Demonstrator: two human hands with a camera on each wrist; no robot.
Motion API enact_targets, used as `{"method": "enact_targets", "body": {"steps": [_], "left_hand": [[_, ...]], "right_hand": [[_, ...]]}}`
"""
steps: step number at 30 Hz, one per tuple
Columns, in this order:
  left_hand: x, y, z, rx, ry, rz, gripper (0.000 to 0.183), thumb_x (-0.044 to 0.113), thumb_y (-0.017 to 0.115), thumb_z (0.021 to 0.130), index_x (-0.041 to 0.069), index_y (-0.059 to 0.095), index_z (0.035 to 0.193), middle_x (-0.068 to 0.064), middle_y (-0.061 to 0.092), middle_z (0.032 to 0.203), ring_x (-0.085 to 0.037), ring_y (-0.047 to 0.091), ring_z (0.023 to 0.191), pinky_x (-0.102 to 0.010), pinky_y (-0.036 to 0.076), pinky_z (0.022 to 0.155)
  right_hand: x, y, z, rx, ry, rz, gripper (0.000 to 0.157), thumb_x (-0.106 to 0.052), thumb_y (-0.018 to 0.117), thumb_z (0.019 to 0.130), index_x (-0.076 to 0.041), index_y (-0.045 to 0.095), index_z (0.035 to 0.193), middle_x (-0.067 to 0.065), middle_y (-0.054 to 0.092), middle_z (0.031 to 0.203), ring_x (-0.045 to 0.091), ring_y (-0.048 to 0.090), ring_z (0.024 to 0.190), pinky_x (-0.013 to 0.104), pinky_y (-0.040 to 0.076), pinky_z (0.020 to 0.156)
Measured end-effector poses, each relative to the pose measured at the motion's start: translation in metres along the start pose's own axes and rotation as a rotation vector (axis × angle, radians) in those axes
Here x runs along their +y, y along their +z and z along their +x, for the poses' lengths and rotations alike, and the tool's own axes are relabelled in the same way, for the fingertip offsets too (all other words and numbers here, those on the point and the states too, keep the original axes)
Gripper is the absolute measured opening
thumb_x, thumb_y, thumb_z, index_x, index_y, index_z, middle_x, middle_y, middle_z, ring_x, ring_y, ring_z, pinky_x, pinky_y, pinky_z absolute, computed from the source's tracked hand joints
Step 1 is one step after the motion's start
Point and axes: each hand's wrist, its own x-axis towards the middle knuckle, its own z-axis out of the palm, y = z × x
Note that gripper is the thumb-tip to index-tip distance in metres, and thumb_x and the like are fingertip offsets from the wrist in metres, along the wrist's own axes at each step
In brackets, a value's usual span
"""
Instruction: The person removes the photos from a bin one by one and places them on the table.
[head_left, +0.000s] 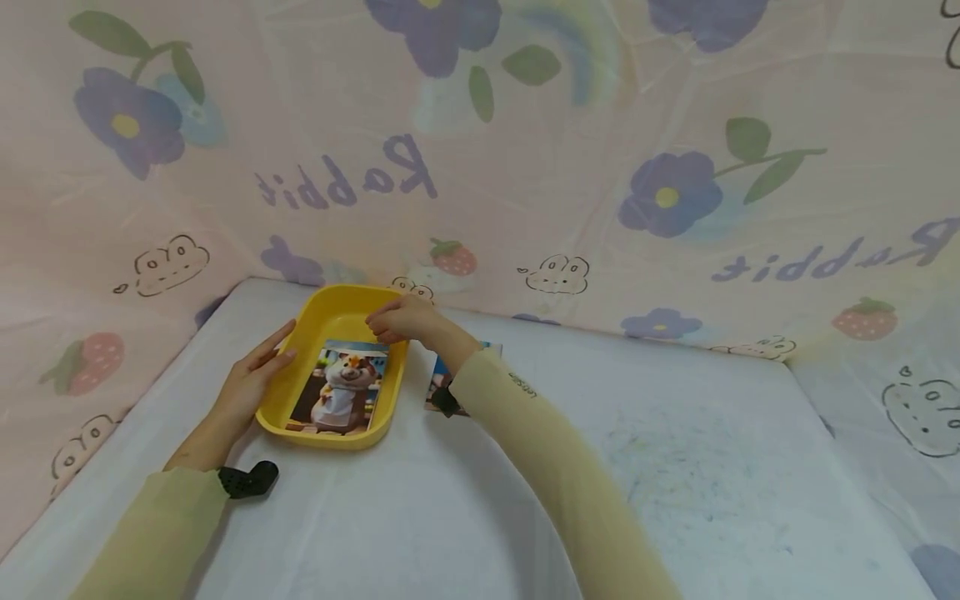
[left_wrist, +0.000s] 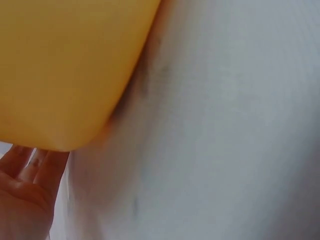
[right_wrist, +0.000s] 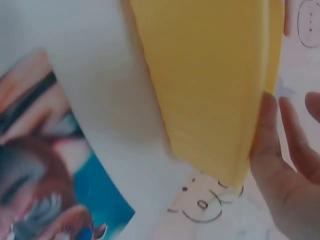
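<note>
A shallow yellow tray (head_left: 324, 439) stands at the back left of the table. In it lies a picture card (head_left: 343, 396) of a hamster-like animal in a white apron. My left hand (head_left: 246, 383) holds the tray's left side, thumb over the rim and fingers along the outside; in the left wrist view those fingers (left_wrist: 47, 172) pass partly behind the yellow wall. Over the tray's right rim reaches my right hand (head_left: 405, 320), fingers loosely bent above the far right part. The right wrist view shows its fingers spread apart, one right at the rim, no card between them.
A second picture card (head_left: 437, 385), with blue in it, lies right of the tray, partly hidden under my right forearm. Printed cloth (head_left: 525, 192) hangs behind the table. The white tabletop (head_left: 675, 467) bears faint smudges on the right.
</note>
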Motion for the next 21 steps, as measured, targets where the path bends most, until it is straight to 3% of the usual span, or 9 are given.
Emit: {"method": "enact_targets", "body": {"steps": [9, 12, 15, 17, 21], "left_hand": [[0.003, 0.001, -0.001, -0.013, 0.008, -0.010, 0.058, 0.042, 0.047, 0.099, 0.026, 0.026, 0.152, -0.009, 0.009, 0.161, -0.041, 0.005, 0.147, -0.059, 0.013, 0.116], [0.003, 0.000, -0.001, -0.012, 0.011, -0.006, 0.059, 0.043, 0.047, 0.099, 0.026, 0.026, 0.152, -0.010, 0.010, 0.161, -0.041, 0.006, 0.146, -0.059, 0.013, 0.116], [0.003, -0.001, -0.001, -0.013, 0.016, -0.005, 0.059, 0.043, 0.047, 0.099, 0.026, 0.026, 0.152, -0.011, 0.010, 0.161, -0.041, 0.006, 0.146, -0.059, 0.014, 0.116], [0.002, -0.001, -0.001, -0.011, 0.013, -0.002, 0.060, 0.044, 0.048, 0.099, 0.026, 0.026, 0.152, -0.011, 0.009, 0.161, -0.041, 0.007, 0.146, -0.059, 0.014, 0.116], [0.002, 0.000, -0.002, -0.005, 0.002, -0.002, 0.060, 0.044, 0.047, 0.099, 0.025, 0.026, 0.152, -0.010, 0.009, 0.161, -0.041, 0.006, 0.147, -0.059, 0.014, 0.116]], "right_hand": [[-0.005, 0.019, 0.005, -0.055, 0.037, -0.047, 0.031, -0.016, 0.060, 0.094, 0.002, 0.064, 0.120, 0.016, 0.066, 0.118, 0.027, 0.065, 0.105, 0.035, 0.052, 0.095], [-0.008, 0.021, 0.004, -0.105, 0.042, -0.156, 0.032, -0.021, 0.060, 0.094, 0.003, 0.066, 0.115, 0.010, 0.065, 0.088, 0.022, 0.061, 0.079, 0.029, 0.052, 0.088], [-0.011, 0.023, 0.004, -0.152, 0.047, -0.268, 0.033, -0.026, 0.060, 0.093, 0.002, 0.068, 0.110, 0.000, 0.045, 0.064, 0.015, 0.042, 0.061, 0.028, 0.042, 0.073], [-0.012, 0.024, 0.005, -0.174, 0.051, -0.320, 0.034, -0.028, 0.060, 0.093, 0.001, 0.069, 0.110, -0.002, 0.038, 0.063, 0.014, 0.037, 0.061, 0.029, 0.036, 0.070], [-0.014, 0.027, 0.005, -0.186, 0.071, -0.379, 0.035, -0.030, 0.061, 0.093, -0.003, 0.069, 0.112, -0.001, 0.043, 0.072, 0.020, 0.046, 0.077, 0.030, 0.036, 0.073]]}}
